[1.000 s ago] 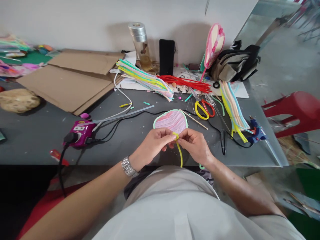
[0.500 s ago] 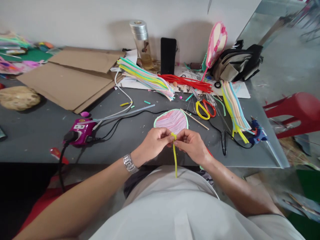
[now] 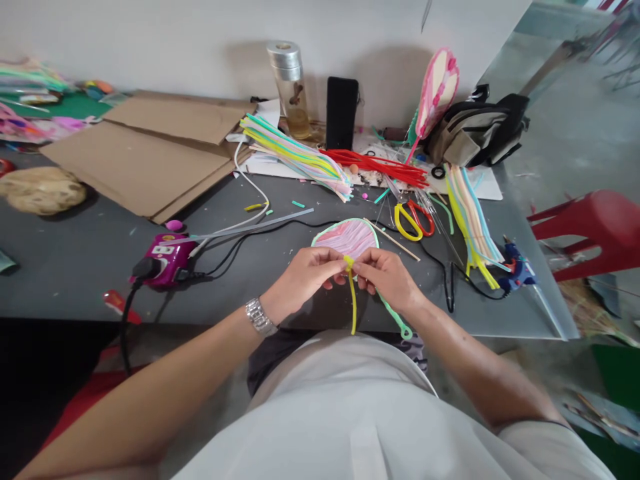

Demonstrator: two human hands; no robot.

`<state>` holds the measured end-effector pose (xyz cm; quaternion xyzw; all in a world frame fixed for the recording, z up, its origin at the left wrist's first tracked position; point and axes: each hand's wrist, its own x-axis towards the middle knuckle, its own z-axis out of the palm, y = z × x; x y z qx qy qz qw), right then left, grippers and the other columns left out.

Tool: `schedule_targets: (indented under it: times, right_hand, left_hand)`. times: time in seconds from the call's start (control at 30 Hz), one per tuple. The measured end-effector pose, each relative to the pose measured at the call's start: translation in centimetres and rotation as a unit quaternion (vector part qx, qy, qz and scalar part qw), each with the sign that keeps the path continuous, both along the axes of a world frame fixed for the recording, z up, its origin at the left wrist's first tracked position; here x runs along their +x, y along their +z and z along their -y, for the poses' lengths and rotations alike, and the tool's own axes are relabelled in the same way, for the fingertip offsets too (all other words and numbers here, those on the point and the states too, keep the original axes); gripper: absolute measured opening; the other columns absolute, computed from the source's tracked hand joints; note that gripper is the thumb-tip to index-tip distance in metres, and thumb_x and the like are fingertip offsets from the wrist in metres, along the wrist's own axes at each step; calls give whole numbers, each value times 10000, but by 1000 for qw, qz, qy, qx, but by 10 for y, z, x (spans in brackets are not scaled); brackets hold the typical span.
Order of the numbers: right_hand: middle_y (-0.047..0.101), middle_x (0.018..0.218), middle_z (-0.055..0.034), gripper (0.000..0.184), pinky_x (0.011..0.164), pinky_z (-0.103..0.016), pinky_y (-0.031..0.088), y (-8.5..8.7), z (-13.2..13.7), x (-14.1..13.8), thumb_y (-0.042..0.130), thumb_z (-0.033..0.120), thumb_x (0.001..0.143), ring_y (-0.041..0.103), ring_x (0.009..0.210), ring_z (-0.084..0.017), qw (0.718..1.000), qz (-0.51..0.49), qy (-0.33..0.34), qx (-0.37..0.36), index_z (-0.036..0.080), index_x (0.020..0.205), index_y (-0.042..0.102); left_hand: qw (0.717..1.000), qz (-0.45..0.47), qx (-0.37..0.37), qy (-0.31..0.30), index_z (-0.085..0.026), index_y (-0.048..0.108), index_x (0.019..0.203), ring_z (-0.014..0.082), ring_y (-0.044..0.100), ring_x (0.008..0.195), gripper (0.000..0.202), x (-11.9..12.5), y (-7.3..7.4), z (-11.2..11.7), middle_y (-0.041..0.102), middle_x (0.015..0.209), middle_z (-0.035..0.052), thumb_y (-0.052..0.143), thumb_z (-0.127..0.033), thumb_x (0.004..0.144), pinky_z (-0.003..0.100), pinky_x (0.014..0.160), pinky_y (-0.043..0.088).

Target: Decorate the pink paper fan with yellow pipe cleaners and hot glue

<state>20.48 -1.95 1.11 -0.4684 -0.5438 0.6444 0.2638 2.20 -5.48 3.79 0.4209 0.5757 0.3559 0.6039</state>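
Observation:
My left hand (image 3: 303, 281) and my right hand (image 3: 387, 280) meet at the lower edge of a pink oval card (image 3: 347, 239), which has a pale green pipe-cleaner rim. Their fingertips pinch a yellow pipe cleaner (image 3: 353, 303), twisted at the oval's edge, with its tail hanging toward me. A green pipe cleaner (image 3: 395, 317) curves out from under my right hand and ends in a small loop. The pinched join is partly hidden by my fingers. A silver wristwatch (image 3: 259, 316) sits on my left wrist.
Yellow-handled scissors (image 3: 406, 223) and red-handled scissors (image 3: 421, 220) lie beyond the oval, beside a hot glue gun (image 3: 515, 268) and pipe-cleaner bundles (image 3: 473, 227). A magenta device (image 3: 165, 260) and black cables lie on the grey table (image 3: 75, 280). Cardboard sheets (image 3: 150, 150) lie at left.
The green pipe cleaner now swings out below my right hand, where earlier only its tip showed. The yellow tail hangs shorter, and my hands have drawn closer around the oval's edge.

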Motion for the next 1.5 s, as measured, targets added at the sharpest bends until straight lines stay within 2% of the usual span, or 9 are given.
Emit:
schedule_targets:
  times: [0.2,0.33,0.47,0.67,0.8,1.03,1.17,1.37,1.5]
  right_hand:
    - [715,635,7,337,424,-209,351,-2,-4,-18,799,391,668,527,442,-97,999,-32,1,-29,206,828,566]
    - [679,641,19,186,530,-240,418,-8,-11,-24,719,331,708,576,537,-120,994,51,-19,100,204,777,602]
    - [714,759,9,43,654,-264,452,-15,-21,-23,629,239,773,629,685,-149,955,182,-9,233,216,794,659]
    - [749,808,-16,205,679,-282,429,-19,-32,-27,595,188,851,652,720,-187,886,344,47,306,230,1004,726]
    - [775,925,-56,212,678,-276,398,-21,-32,-28,558,161,881,677,826,-201,847,392,76,351,214,999,725]
    - [757,952,-78,196,656,-287,363,-22,-28,-31,518,162,914,670,851,-207,816,418,113,383,197,947,708]
    - [748,932,-80,201,665,-292,376,-27,-31,-28,512,142,890,669,842,-210,815,405,115,397,191,928,702]
    - [729,875,-56,186,716,-277,424,-30,-43,-5,530,129,848,657,791,-187,851,324,94,402,191,920,691]
    - [710,852,-48,177,732,-274,430,-29,-46,4,530,121,843,649,795,-184,855,303,92,412,192,893,685]
  left_hand:
    - [999,-17,7,44,-146,705,759,128,649,631,178,-13,-3,-15,699,675,24,725,-323,746,205,542,423]
    - [994,-91,27,45,-144,704,717,124,635,602,91,-20,-1,-35,699,649,26,690,-219,766,211,538,437]
    - [976,-215,36,-14,-142,717,671,129,630,575,119,-21,-2,-65,692,602,29,688,-153,786,232,561,455]
    - [948,-309,62,-44,-148,734,608,158,634,590,140,-25,-17,-102,706,593,48,757,-179,742,259,567,421]
    - [920,-374,94,-77,-154,754,596,178,632,620,148,-26,-26,-106,722,608,59,772,-215,730,275,594,408]
    - [890,-431,115,-95,-171,785,683,186,649,661,130,-24,-32,-100,771,720,78,746,-254,776,276,612,420]
    - [886,-442,103,-94,-171,793,715,205,682,712,133,-23,-33,-102,784,768,90,736,-259,796,284,627,441]
    - [887,-444,84,-98,-169,810,784,227,695,755,113,-24,-34,-105,791,813,106,737,-255,793,309,639,449]
    - [885,-447,81,-102,-171,811,790,229,692,753,121,-25,-35,-106,788,807,98,746,-272,789,319,650,444]
